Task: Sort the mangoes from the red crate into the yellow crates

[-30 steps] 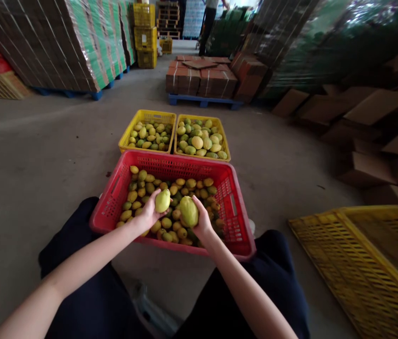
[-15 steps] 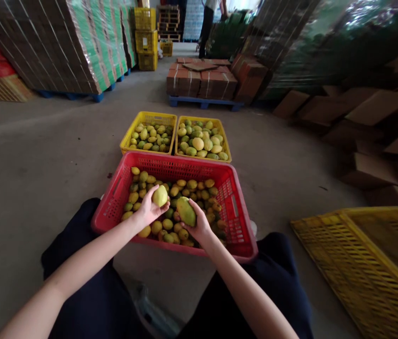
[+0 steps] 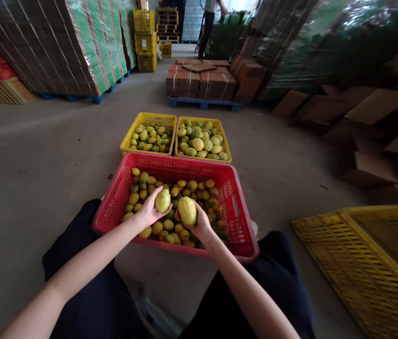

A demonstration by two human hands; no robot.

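My left hand is closed round a yellow-green lemon. In my right hand is a larger, longer lemon, yellow with a greenish lower end. Both hands hang over a red plastic crate, close together but with the two fruits apart. Many smaller yellow and green lemons lie loose in the crate, partly hidden under my hands and forearms. The crate sits between my knees.
Beyond it stand two yellow crates of lemons, a left one and a right one. An upturned yellow crate lies at right. Cardboard boxes, a blue pallet with flat cartons and a standing person are farther off.
Both lemons have been turned in my fingers, the right one showing its greener side half a second ago and a yellower side now. My hands stay over the red crate.
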